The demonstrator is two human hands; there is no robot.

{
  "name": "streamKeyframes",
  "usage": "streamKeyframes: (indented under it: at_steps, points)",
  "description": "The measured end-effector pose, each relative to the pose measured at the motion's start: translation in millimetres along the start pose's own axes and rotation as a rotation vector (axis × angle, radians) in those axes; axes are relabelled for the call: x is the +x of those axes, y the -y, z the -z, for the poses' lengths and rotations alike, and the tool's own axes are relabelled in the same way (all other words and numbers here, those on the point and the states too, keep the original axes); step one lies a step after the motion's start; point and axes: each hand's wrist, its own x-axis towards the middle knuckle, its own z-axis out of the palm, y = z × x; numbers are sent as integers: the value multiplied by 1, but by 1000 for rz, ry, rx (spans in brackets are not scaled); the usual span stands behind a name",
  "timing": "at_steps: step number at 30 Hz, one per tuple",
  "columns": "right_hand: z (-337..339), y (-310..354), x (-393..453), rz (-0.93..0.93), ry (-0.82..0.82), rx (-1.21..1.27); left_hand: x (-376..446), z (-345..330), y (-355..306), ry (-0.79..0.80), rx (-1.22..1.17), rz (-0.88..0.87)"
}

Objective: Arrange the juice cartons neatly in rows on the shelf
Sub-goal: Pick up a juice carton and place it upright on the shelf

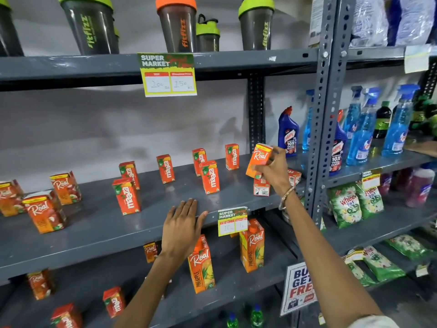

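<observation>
My right hand (274, 170) grips a small orange Real carton (258, 159), held tilted above the right end of the grey middle shelf (99, 223). My left hand (182, 228) rests flat and empty on that shelf's front edge. Several small Maaza cartons (210, 177) stand scattered across the shelf. Small Real cartons (46, 211) stand at its left end. Under my right hand one more carton (261, 187) stands upright, and another carton (294, 176) lies on its side.
Tall Real pineapple cartons (251, 246) and smaller cartons stand on the shelf below. Shaker bottles (177, 24) line the top shelf. Cleaner bottles (288, 132) and detergent packs (346, 204) fill the right bay beyond the upright post (324, 129). Price tags (233, 221) hang from shelf edges.
</observation>
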Motion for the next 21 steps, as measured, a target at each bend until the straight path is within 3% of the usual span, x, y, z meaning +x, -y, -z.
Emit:
streamKeyframes:
  at_steps: [6, 12, 21]
  points:
    - [-9, 11, -29, -29, 190, 297, -9, 15, 9, 61, -77, -6]
    - [-62, 35, -85, -37, 384, 399, -47, 37, 51, 29, -40, -11]
    - [-224, 106, -204, 76, 656, 369, -117, 93, 216, -98, 16, 155]
